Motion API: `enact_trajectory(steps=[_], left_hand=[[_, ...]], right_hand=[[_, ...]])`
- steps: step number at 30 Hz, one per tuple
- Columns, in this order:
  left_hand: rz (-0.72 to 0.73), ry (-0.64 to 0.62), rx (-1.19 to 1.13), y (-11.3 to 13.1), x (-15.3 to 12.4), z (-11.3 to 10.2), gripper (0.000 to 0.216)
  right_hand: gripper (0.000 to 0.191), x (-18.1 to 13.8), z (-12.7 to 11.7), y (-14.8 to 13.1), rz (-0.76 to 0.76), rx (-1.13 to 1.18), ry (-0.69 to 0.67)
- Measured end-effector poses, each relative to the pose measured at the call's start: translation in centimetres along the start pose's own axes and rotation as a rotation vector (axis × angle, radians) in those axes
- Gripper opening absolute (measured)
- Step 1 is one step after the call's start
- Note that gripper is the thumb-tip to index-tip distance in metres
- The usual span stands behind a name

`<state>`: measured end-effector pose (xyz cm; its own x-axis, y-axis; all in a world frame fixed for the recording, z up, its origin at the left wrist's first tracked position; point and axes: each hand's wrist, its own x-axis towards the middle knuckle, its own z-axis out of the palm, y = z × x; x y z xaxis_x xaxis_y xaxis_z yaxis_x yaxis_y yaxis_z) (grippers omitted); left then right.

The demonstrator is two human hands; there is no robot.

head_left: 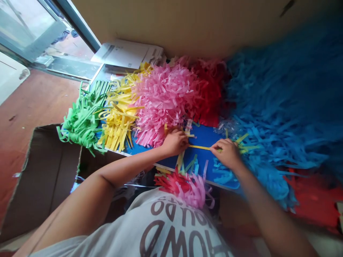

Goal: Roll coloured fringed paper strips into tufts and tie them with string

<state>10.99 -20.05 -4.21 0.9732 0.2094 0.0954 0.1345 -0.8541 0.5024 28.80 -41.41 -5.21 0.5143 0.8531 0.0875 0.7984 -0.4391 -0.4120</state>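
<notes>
A narrow yellow paper strip (199, 146) is stretched straight between my two hands, just over the blue tabletop (202, 134). My left hand (175, 142) is closed on its left end, beside the fringed pink paper (167, 96). At the other end, my right hand (226, 151) pinches the strip between thumb and fingers. Yellow-green paper ends (245, 144) stick out behind that hand, near the heap of blue paper fringe (273, 153). Small cut scraps (190, 163) lie on the tabletop between my arms. The fingertips of my left hand are partly hidden.
Green fringe (85, 117), yellow fringe (119, 123) and red fringe (209, 96) line the table. Papers (128, 53) are stacked at the back by the wall. An open cardboard box (45, 171) stands at left. Red and pink strips (184, 185) lie against my shirt.
</notes>
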Motion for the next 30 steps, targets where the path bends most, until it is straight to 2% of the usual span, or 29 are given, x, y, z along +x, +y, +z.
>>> enact_trajectory(steps=[2, 4, 6, 9, 11, 15, 19, 24, 27, 30], left_hand=[[0.022, -0.009, 0.081, 0.5, 0.1, -0.2, 0.013], [0.145, -0.025, 0.141, 0.8, 0.2, -0.1, 0.015], [0.278, -0.038, 0.191, 1.0, 0.3, 0.0, 0.02], [0.358, -0.001, 0.266, 1.0, 0.3, 0.5, 0.031], [0.41, 0.021, 0.295, 1.0, 0.4, 0.9, 0.031], [0.41, 0.068, 0.316, 1.4, 0.9, 2.1, 0.03], [0.394, 0.159, 0.361, 2.0, 1.5, 2.3, 0.028], [0.452, 0.317, 0.398, 3.2, 1.1, -0.8, 0.026], [0.404, 0.402, 0.335, 4.5, 0.7, -3.3, 0.026], [0.336, 0.557, 0.199, 6.3, 0.5, -5.2, 0.023]], right_hand=[[0.016, 0.5, -0.5, -0.7, 0.059, -0.064, -0.069], [0.009, 0.9, -1.2, -1.6, 0.029, -0.128, -0.099], [0.007, 0.9, -1.8, -2.7, -0.113, -0.187, -0.087], [0.013, 0.5, -1.7, -3.9, -0.354, -0.236, -0.034], [0.013, 0.3, -1.2, -4.2, -0.438, -0.261, 0.011], [0.025, 0.7, -0.3, -3.9, -0.556, -0.337, 0.08], [0.023, 1.1, -0.8, -4.4, -0.599, -0.33, 0.158], [0.01, 0.7, -3.3, -7.1, -0.525, -0.19, 0.369], [0.01, 0.6, -5.3, -9.2, -0.503, -0.203, 0.477], [0.01, 0.6, -6.7, -11.4, -0.397, -0.22, 0.592]])
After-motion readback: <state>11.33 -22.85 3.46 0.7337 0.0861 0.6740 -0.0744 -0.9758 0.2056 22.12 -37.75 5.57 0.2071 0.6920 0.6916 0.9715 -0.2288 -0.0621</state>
